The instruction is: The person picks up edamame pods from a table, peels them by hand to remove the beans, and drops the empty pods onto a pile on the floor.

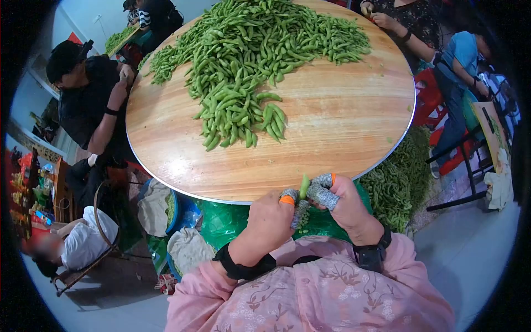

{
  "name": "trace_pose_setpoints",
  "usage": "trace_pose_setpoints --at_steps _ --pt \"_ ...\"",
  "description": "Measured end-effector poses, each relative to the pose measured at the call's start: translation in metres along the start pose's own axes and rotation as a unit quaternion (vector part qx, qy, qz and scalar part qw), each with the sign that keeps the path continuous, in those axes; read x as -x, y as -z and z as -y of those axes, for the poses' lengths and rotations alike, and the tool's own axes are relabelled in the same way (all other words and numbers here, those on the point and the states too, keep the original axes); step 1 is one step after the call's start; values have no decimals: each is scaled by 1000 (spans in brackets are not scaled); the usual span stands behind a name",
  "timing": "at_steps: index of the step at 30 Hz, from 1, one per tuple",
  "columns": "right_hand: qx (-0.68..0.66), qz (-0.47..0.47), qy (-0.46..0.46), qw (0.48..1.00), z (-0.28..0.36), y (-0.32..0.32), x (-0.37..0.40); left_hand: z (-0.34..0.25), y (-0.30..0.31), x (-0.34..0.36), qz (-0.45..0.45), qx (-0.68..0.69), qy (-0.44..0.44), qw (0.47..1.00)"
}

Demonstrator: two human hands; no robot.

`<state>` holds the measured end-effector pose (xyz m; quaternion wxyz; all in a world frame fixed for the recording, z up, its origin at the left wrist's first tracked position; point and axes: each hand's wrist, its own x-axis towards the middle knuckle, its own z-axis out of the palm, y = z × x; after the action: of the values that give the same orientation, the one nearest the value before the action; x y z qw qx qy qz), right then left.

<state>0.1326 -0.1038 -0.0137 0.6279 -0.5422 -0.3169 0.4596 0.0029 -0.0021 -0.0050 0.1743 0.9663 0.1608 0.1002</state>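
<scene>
1. Clamped together on one green pod (304, 186): left hand (271, 218) and right hand (345, 202), fingertips meeting around it.
2. Grey finger guards (322, 195) with orange bands on the pinching fingertips; black straps (243, 268) on both wrists, pink sleeves (310, 299) behind.
3. Green pod upright between the fingertips, right at the near rim of the round wooden counter (332, 122).
4. Farther out on the counter, a big heap of pods (249, 61), spread from the middle to the far edge.
5. Under the rim, a green bag (221, 221); off to the right, a lower pile of pods (398, 177).
6. Round the far side, other people seated: a dark sleeve (88, 105) at left, another person's hand (381, 21) at top right.
</scene>
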Motion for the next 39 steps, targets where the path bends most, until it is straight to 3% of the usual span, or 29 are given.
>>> trace_pose_setpoints --at_steps 3,7,9,10,12,13,15,16,18,19,21,25,27,30,34,36,39 --pt "46 -27 27 998 3 -1 2 -2 -4 -1 -69 9 -6 998" --pt "-8 19 2 1000 -8 3 1 6 -13 0 -104 81 -40 990" --pt "-59 31 12 998 -17 1 2 6 -13 0 -61 322 30 944" --pt "-90 24 25 995 -18 -2 1 7 -14 1 -61 322 31 944" --pt "-121 17 38 992 -22 -3 2 11 -19 4 -42 484 58 872" --pt "-116 26 51 992 -25 -2 2 13 -22 6 -42 484 58 872" --pt "-111 34 64 991 -27 0 1 16 -26 10 26 693 200 692" --pt "-95 26 59 993 -27 0 1 15 -27 8 27 694 200 691" --pt "-78 17 54 995 -25 3 1 13 -26 1 -36 590 103 800" --pt "-20 14 42 999 -21 6 2 12 -22 0 -35 590 103 800" --pt "37 12 29 999 -13 6 4 8 -12 -2 11 431 88 898" --pt "18 34 44 998 -12 7 4 12 -3 -4 33 428 22 903" --pt "-18 42 52 998 -15 7 5 14 -5 -2 75 520 68 848" --pt "-44 43 26 998 -15 6 5 8 -9 1 23 512 49 857" --pt "95 36 44 994 -12 10 4 12 -11 4 38 502 55 862" --pt "146 31 45 988 -8 9 4 16 -13 5 -39 373 17 927" --pt "178 -9 39 983 -1 2 7 13 5 4 23 431 92 897"
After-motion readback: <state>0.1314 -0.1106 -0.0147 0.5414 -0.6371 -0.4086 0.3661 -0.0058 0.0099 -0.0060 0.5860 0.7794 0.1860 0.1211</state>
